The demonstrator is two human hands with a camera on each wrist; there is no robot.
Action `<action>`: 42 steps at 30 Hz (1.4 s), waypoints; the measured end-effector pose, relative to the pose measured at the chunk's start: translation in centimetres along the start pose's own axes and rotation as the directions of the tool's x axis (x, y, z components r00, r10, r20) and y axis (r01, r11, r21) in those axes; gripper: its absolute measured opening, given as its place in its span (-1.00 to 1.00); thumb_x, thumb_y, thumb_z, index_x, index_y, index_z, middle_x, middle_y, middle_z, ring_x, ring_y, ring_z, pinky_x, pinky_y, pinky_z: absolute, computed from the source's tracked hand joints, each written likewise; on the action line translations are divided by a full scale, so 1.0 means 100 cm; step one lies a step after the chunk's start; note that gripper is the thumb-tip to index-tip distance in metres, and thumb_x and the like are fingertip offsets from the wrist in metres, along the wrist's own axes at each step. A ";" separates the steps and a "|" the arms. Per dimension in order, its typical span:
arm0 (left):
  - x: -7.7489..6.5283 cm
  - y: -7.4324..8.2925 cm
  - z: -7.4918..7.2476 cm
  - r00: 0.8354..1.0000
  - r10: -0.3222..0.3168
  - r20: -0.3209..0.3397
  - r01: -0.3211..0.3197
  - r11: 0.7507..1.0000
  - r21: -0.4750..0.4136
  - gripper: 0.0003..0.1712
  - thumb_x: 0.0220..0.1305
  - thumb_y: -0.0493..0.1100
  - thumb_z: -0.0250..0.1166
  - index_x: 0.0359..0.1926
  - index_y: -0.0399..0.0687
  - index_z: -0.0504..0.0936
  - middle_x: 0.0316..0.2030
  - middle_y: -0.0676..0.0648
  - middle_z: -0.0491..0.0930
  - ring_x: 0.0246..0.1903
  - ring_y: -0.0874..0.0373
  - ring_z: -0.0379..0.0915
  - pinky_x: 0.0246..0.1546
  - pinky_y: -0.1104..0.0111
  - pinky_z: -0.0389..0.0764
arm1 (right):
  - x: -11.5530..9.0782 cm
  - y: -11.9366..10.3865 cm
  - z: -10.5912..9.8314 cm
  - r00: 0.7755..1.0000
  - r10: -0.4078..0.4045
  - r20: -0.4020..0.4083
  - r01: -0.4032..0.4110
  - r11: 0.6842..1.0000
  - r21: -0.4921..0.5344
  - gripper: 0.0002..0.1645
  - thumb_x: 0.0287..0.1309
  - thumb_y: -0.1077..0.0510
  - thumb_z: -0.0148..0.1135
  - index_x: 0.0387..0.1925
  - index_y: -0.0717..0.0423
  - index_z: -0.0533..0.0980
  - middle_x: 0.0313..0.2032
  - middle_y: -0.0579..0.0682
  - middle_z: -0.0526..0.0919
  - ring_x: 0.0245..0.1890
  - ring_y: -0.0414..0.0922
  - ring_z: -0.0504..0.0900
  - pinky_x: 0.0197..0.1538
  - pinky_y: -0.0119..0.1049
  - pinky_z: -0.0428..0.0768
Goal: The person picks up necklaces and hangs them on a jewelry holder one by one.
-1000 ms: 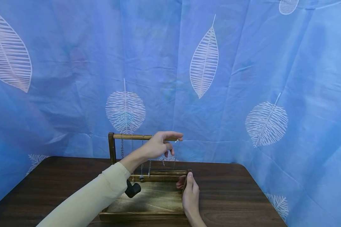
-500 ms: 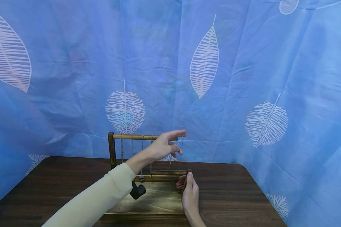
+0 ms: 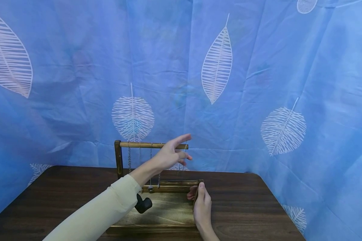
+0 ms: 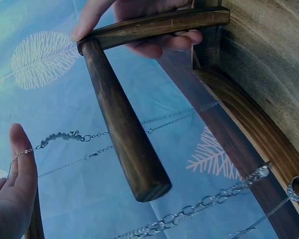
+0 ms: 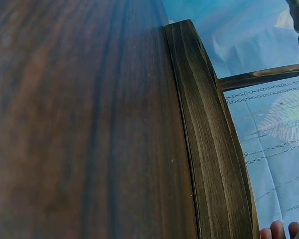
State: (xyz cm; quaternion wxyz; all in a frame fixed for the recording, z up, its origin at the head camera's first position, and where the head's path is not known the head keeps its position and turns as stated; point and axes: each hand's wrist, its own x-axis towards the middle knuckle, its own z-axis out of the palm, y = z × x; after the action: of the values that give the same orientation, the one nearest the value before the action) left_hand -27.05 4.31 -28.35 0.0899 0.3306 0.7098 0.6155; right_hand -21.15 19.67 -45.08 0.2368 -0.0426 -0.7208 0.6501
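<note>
A wooden jewelry stand (image 3: 169,211) has a tray base, an upper bar (image 3: 144,145) hung with chains, and a short lower bar (image 4: 122,119). Beside the upper bar's free right end is my left hand (image 3: 169,156), index finger extended. A thin silver necklace (image 4: 62,135) runs over a finger of that hand in the left wrist view; whether it also loops the bar cannot be told. My right hand (image 3: 202,205) grips the stand's right side, thumb in front and fingertips showing inside. In the right wrist view the wooden side panel (image 5: 209,134) fills the middle.
Several silver chains (image 4: 189,209) hang from the upper bar, one with a ring-shaped pendant (image 4: 298,189). A black wrist camera (image 3: 143,204) sits under the left sleeve (image 3: 108,201). The stand rests on a dark wooden table (image 3: 244,207) before a blue leaf-print curtain (image 3: 181,67).
My left hand moves right past the bar's end with the necklace, then back left to beside that end. The right hand stays on the stand's side.
</note>
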 end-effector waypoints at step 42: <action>-0.065 -0.015 -0.011 0.994 -0.042 -0.101 0.032 0.995 -0.098 -0.41 0.57 -0.27 0.02 0.54 -0.05 0.19 0.50 -0.08 0.17 0.39 -0.03 0.27 0.37 -0.04 0.26 | 0.000 0.000 0.001 1.000 0.004 0.002 -0.004 1.000 0.003 -0.20 0.61 -0.20 -0.36 -0.15 0.40 0.56 -0.38 0.16 0.60 -0.37 0.02 0.61 -0.17 -0.09 0.65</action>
State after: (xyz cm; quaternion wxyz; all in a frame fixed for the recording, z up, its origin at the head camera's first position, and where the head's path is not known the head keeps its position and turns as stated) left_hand -23.20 -0.36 -31.28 0.0803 0.2806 0.6891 0.6633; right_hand -21.15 19.58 -45.08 0.2349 -0.0429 -0.7198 0.6518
